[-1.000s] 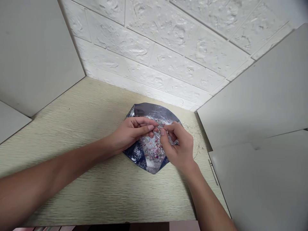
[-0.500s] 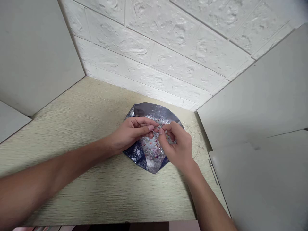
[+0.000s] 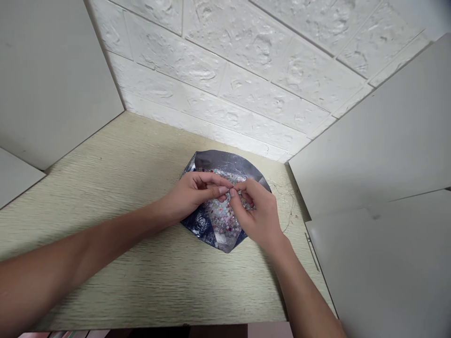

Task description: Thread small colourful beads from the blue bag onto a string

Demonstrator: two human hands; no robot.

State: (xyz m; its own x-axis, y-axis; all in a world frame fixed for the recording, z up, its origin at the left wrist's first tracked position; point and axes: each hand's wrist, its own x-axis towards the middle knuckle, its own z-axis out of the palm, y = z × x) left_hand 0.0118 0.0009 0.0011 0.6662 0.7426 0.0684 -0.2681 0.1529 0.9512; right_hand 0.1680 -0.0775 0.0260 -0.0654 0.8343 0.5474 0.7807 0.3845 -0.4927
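Observation:
A dark blue and silver foil tray [image 3: 206, 225] lies on the pale wood-grain table [image 3: 141, 263]. It holds a heap of small pink, white and clear beads [image 3: 222, 217]. Both my hands hover over the beads. My left hand [image 3: 193, 193] is closed in a pinch, its thumb and forefinger pointing right. My right hand [image 3: 256, 213] is also pinched, fingertips meeting those of the left above the tray. What sits between the fingertips is too small to name.
Thin tangled thread [image 3: 287, 202] lies on the table right of the tray. A slim metal tool [image 3: 312, 252] rests by the right grey panel [image 3: 373, 155]. Another grey panel [image 3: 52, 80] stands left; a white brick wall [image 3: 239, 70] is behind.
My right hand has shifted slightly left and up, closing in on the left fingertips. The left hand has hardly moved.

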